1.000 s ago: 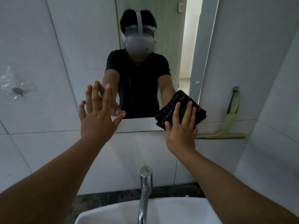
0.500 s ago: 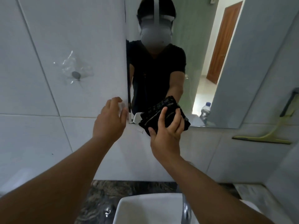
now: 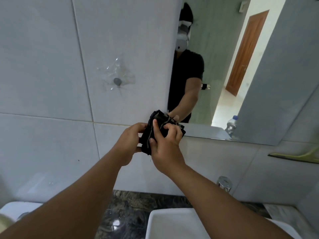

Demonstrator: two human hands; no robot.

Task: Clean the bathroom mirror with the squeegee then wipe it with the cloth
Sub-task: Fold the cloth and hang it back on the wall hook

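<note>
A folded black cloth (image 3: pixel 159 121) is held in front of the lower left corner of the mirror (image 3: pixel 238 71). My right hand (image 3: pixel 165 144) grips it from the right, fingers curled over its face. My left hand (image 3: pixel 132 139) clasps its left edge, so both hands hold it. The yellow-green squeegee (image 3: pixel 296 156) hangs on the tiled wall at the far right, mostly cut off by the frame edge, away from both hands.
A white basin (image 3: pixel 172 223) sits below on a dark stone counter (image 3: pixel 131 209), with a chrome tap (image 3: pixel 224 183) behind it. A hook under clear film (image 3: pixel 117 81) sticks to the left tiles. The mirror reflects a person, a plastic bottle (image 3: pixel 231 125) and a wooden door.
The view swung left, so the mirror now sits at the right. My left hand dropped from the wall and closed on the cloth beside my right hand.
</note>
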